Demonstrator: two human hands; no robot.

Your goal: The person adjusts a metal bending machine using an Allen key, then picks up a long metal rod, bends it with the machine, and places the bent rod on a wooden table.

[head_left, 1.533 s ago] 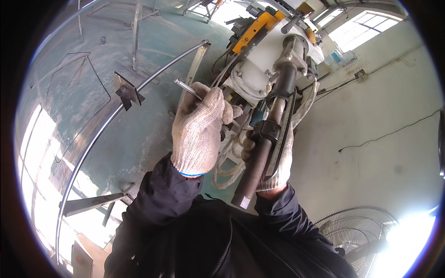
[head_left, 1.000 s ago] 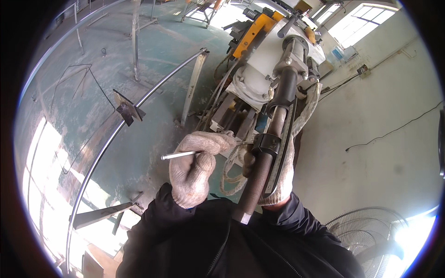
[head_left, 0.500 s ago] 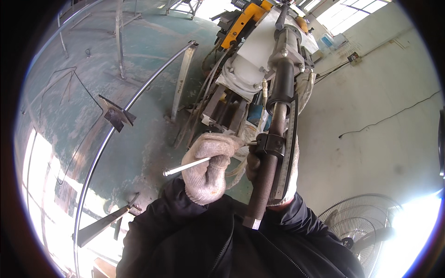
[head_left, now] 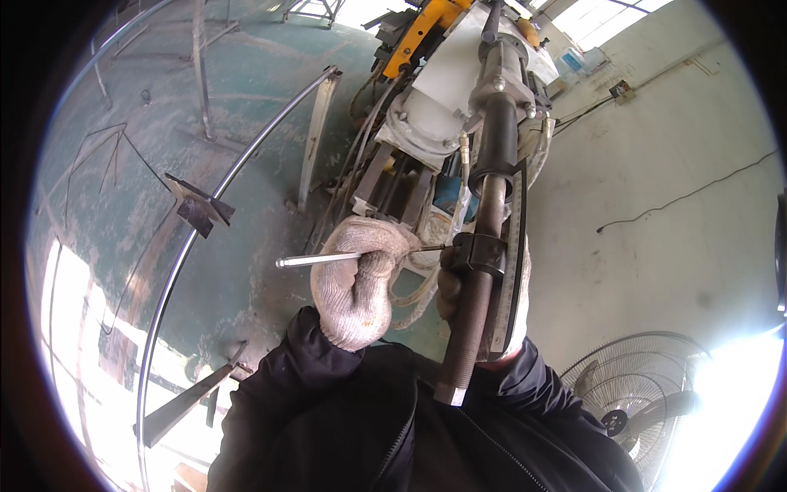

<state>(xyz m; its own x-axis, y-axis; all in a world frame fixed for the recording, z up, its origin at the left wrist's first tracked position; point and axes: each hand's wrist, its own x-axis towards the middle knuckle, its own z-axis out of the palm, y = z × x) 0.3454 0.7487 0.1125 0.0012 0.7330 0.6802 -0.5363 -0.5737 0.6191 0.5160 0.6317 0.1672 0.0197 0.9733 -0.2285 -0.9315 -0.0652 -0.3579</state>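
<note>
My left hand (head_left: pixel 357 283), in a knitted off-white glove, is closed around a thin silvery hex key (head_left: pixel 318 259). One end sticks out to the left; the other, darker end reaches the dark clamp collar (head_left: pixel 480 252) or stops just beside it. That collar sits around a long rod, whose threaded part (head_left: pixel 467 316) runs down toward my chest. My right hand (head_left: pixel 518 307), also gloved, wraps the rod from behind at the collar, and its darkened fingers show on the left side. A flat scale bar (head_left: pixel 510 262) along the rod hides much of this hand.
The rod leads up into a black sleeve (head_left: pixel 499 135) on a white machine (head_left: pixel 443 90) with a yellow arm (head_left: pixel 422 37). Hoses hang below. A curved metal tube (head_left: pixel 176 266) crosses the left side near a support post (head_left: pixel 317 143). A caged fan (head_left: pixel 635 394) stands at lower right beside the wall.
My left hand has shifted slightly left and up. The hex key has turned closer to level, and more of its dark end shows beside the collar. My right hand keeps its hold.
</note>
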